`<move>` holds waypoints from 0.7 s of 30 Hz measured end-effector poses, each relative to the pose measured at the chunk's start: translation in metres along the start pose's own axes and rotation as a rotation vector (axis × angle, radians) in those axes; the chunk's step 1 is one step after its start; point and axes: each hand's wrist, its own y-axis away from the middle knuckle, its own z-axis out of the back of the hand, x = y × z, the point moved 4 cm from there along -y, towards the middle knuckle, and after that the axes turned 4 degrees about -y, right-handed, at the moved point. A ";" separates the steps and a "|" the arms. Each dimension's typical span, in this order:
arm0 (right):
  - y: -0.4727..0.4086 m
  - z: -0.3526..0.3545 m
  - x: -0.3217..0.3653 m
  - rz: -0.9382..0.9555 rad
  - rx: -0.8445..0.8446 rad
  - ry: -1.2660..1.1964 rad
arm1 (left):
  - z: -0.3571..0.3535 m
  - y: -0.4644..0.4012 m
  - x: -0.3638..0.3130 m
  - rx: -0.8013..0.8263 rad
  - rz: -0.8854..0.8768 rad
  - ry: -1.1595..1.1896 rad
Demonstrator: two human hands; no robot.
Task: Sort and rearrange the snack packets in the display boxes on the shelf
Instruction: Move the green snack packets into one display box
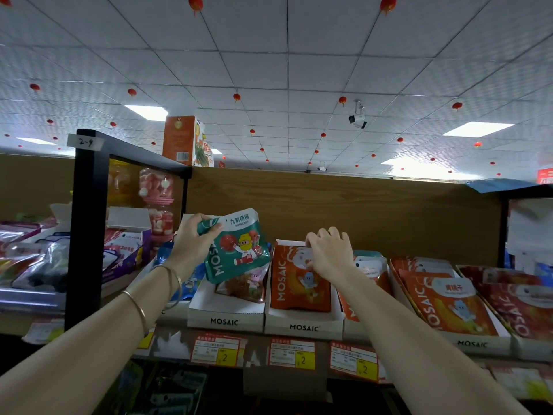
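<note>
Flanking wooden shelf [359, 211], tiled ceiling [287, 70]

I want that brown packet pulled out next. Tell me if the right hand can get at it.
Probably not directly. The brown packet lies in its display box under the teal packet held by the left hand, while the right hand is on the orange packet.

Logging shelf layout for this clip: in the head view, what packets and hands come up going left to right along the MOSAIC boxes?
left hand → teal packet held in it → orange packet → right hand on its top → orange packet with blue figure
</note>
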 end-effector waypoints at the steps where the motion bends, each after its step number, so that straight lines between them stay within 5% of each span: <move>1: 0.000 -0.003 -0.001 0.001 0.013 0.001 | -0.001 0.001 -0.001 0.005 0.002 0.008; 12: 0.002 0.018 -0.042 -0.124 -0.115 -0.524 | -0.019 -0.001 -0.018 0.067 -0.083 0.041; 21: 0.041 0.016 -0.092 -0.157 0.198 -0.472 | -0.050 0.006 -0.028 0.118 -0.086 0.045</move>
